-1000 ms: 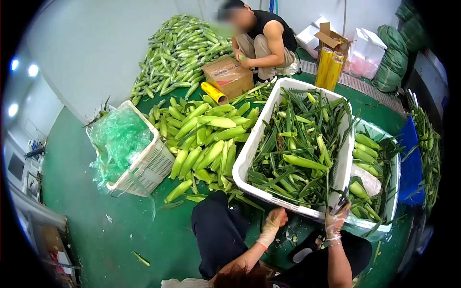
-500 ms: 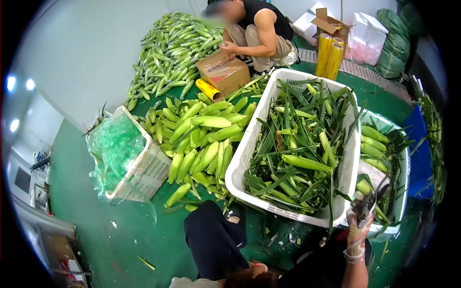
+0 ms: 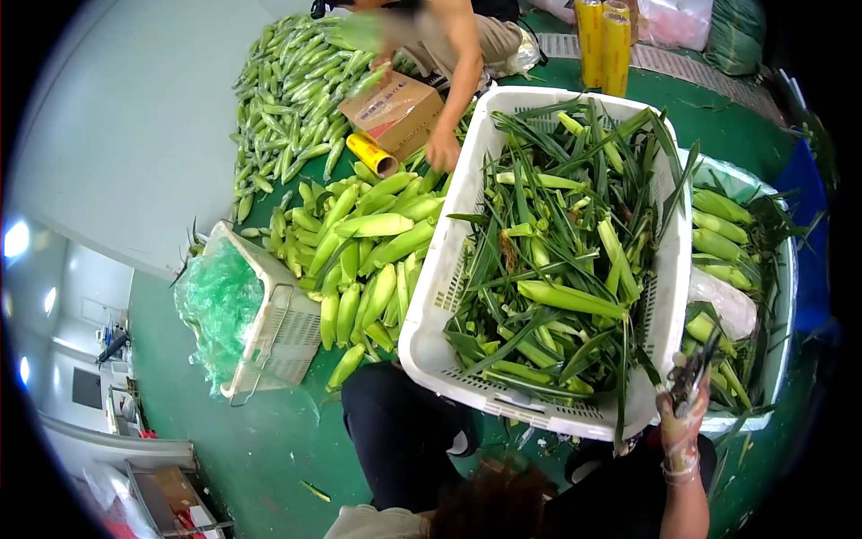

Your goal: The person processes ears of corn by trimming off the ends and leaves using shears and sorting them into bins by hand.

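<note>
My right hand [image 3: 685, 424], in a thin clear glove, is at the lower right, closed around a pair of shears [image 3: 691, 373] with the blades pointing up. It is by the near right corner of a large white basket [image 3: 420, 328]. Cut leaves and stalks [image 3: 530, 260] fill that basket, and a green corn cob in husk [image 3: 570, 298] lies on top. My left hand is out of view. Right of the basket, a lined tub [image 3: 784, 332] holds several husked-green cobs [image 3: 718, 211] and a pale wrapped bundle [image 3: 723, 301].
A pile of corn cobs [image 3: 377, 225] lies on the floor ahead, with a wrapped-cob pile [image 3: 287, 108] behind it. Another person [image 3: 458, 54] crouches by a cardboard box [image 3: 395, 108] and a yellow film roll [image 3: 371, 154]. A white crate [image 3: 292, 332] with green plastic bags stands left.
The view has shifted, and the other person now leans forward, one arm reaching down to the cob pile, the other hand holding a cob. My right hand still grips the shears.
</note>
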### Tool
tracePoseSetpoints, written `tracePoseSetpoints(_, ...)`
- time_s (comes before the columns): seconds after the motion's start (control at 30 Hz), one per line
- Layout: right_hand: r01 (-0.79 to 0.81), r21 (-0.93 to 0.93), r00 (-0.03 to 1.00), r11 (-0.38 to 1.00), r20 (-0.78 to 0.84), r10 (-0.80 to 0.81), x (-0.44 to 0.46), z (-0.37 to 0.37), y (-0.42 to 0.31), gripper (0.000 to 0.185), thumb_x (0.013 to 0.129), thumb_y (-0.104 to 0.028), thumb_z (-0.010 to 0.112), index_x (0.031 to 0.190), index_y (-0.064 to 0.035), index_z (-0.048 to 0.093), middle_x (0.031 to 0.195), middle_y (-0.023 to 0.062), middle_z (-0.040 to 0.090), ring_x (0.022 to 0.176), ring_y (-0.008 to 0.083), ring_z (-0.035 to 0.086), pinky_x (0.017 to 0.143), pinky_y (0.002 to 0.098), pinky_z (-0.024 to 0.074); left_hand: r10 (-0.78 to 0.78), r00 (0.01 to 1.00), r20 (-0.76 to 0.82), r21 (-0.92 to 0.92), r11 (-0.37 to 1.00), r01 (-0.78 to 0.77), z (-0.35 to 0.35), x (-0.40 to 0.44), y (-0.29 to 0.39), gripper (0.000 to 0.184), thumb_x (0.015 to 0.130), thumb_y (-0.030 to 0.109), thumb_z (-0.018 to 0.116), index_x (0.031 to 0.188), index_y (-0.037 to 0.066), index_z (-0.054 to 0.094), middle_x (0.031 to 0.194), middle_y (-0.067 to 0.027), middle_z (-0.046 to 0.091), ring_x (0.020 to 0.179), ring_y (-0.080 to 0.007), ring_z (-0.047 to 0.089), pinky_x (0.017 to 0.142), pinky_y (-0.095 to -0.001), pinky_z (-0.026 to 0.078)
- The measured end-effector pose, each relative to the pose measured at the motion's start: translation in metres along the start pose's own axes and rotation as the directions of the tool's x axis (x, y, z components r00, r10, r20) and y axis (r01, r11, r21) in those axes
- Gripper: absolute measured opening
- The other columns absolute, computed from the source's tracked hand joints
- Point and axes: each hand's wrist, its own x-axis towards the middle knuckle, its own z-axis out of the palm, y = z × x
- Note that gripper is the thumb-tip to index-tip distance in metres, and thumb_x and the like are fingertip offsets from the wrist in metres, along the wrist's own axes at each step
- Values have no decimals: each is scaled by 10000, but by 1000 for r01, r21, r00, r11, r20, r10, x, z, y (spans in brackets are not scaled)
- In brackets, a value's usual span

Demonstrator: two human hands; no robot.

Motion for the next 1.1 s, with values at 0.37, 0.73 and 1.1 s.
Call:
tracePoseSetpoints(0.37, 65, 652, 923, 756, -327, 203, 6, -30, -10, 254, 747, -38, 665, 957, -80, 528, 809, -1, 536, 749, 119, 518, 706, 260, 440, 262, 965, 31, 555, 798, -234, 32, 47, 50, 406, 821, 333, 515, 992, -5, 662, 1007, -193, 648, 972, -338, 617, 886, -398, 466)
tracePoseSetpoints(0.73, -304, -314, 896, 899, -415, 158, -23, -186, 57, 407, 723, -244, 643, 1048, -22, 537, 925, 208, 623, 883, 356, 605, 763, 384, 472, 754, 421, -504, 129, 547, -827, -94, -137, 87, 239, 825, 67, 656, 1061, 32, 636, 910, -106, 671, 773, -149, 616, 701, -266, 486)
tracePoseSetpoints(1.1, 17, -538, 1000, 843, 19, -8, 168, -14, 261, 247, 867, -211, 405, 979, -26, 525, 981, 240, 568, 914, 384, 542, 825, 480, 410, 699, 540, -469, 308, 702, -642, -194, -78, 147, 230, 859, 144, 600, 1067, 50, 632, 941, -130, 668, 823, -193, 646, 723, -299, 503)
